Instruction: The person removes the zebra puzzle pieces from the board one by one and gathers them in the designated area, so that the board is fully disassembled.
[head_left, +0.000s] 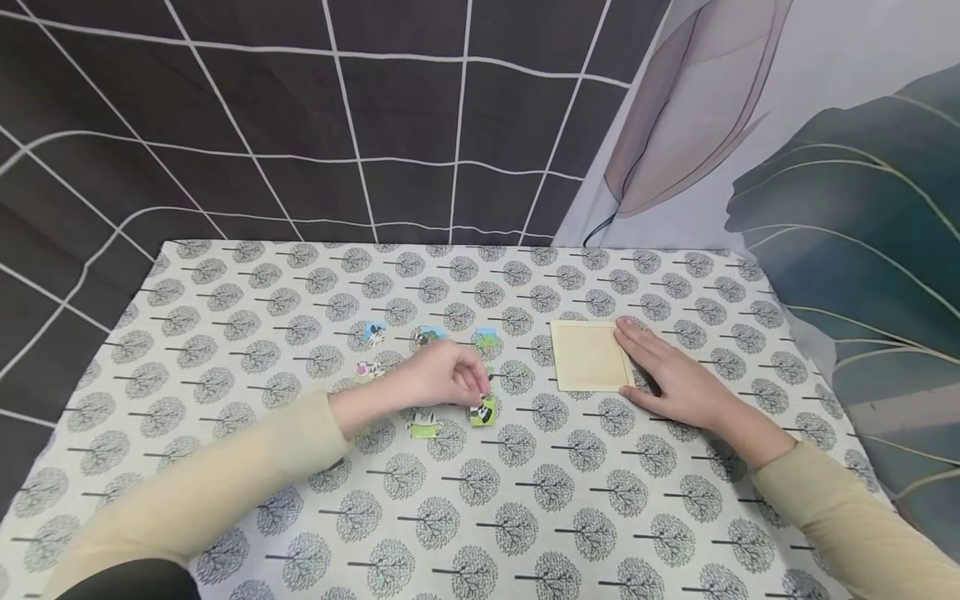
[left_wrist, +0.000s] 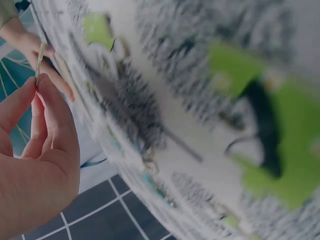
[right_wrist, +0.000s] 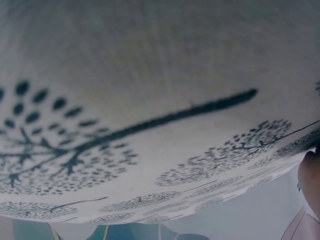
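Note:
My left hand [head_left: 442, 375] pinches a thin jigsaw puzzle piece [head_left: 482, 412], green with black and white, between thumb and fingertips. In the left wrist view that piece [left_wrist: 40, 62] shows edge-on above the fingers. Several other puzzle pieces lie apart on the cloth around and under this hand, among them a blue one [head_left: 374, 332], a green one [head_left: 486, 337] and a white-and-green one [head_left: 424, 425]. My right hand [head_left: 678, 379] rests against the right edge of a square, pale wooden puzzle tray [head_left: 556, 358], fingers fairly straight. Only a bit of that hand [right_wrist: 310, 182] shows in the right wrist view.
A white tablecloth [head_left: 517, 492] printed with grey trees covers the table. Behind it hangs a dark curtain [head_left: 405, 108] with a white grid. At the right hangs a pale curtain [head_left: 862, 208] with large leaves.

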